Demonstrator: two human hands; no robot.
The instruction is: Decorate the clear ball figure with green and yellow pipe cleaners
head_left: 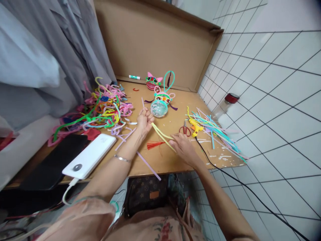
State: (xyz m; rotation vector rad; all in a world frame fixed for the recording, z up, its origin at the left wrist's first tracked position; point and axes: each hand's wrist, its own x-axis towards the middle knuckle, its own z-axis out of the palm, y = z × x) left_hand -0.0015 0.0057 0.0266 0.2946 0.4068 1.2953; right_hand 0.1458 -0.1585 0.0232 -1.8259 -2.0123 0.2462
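Left hand, right hand, yellow stems between

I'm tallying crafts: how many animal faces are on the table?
2: a pink-eared face near the cardboard, a round-eared face by the clear dome. The colourful pile could hide more.

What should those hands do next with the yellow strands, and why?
I'd guess the right hand should bring the yellow strands closer together while the left hand grips firmly. The strands come out of the left hand side by side, but spread apart toward the right hand.
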